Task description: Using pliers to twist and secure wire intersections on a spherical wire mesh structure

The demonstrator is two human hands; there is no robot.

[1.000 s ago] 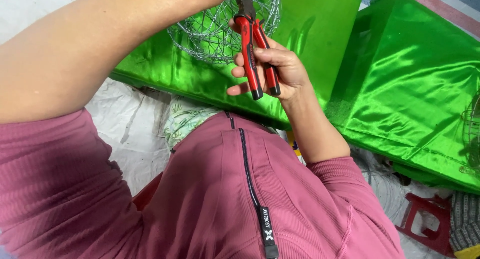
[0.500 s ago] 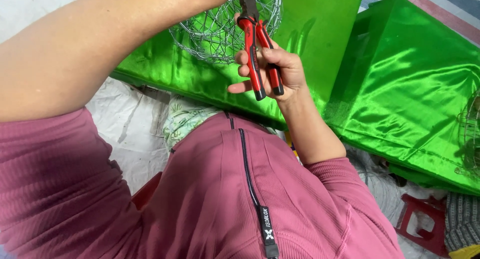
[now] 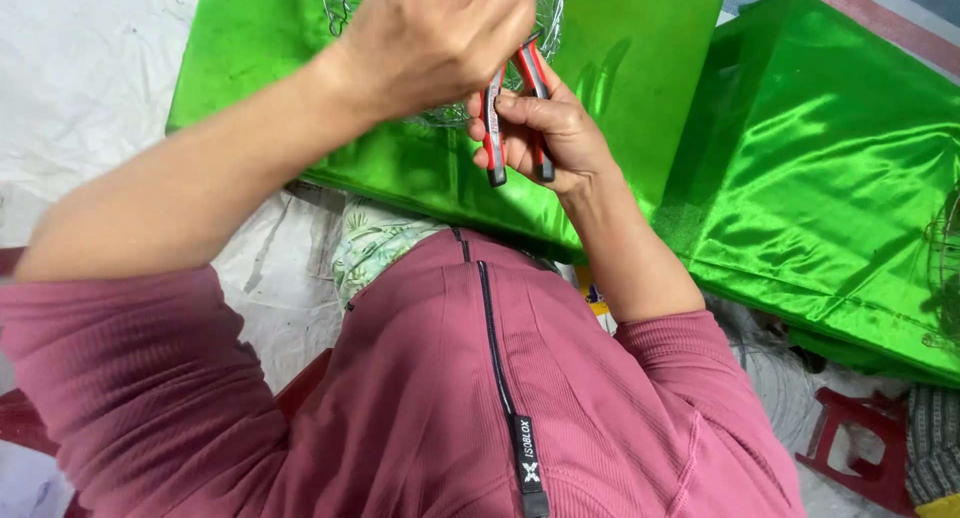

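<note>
The right hand (image 3: 545, 128) is closed around the 2 red-and-grey handles of a pair of pliers (image 3: 515, 118), fingers wrapped over both handles and pressing them near together; the handles point down toward the person's chest, and the tool's head is hidden behind the left hand. The left hand (image 3: 435, 38) is held above and in front of the pliers, knuckles toward the camera, fingers curled; what it holds cannot be told, as its palm side is out of sight. Just behind both hands sits a rounded wire mesh frame (image 3: 550, 13), only part of it visible at the top edge, resting over a sheet of shiny green satin fabric (image 3: 260, 48) that is spread flat on the white floor covering (image 3: 80, 88). A 2nd piece of green satin fabric (image 3: 830, 188), draped over a boxy form, lies to the right, just beside the first. The person wears a pink long-sleeved top (image 3: 420, 398) with a dark zip down the middle. A red plastic stool (image 3: 860, 443) stands at the lower right, well apart from the hands.
</note>
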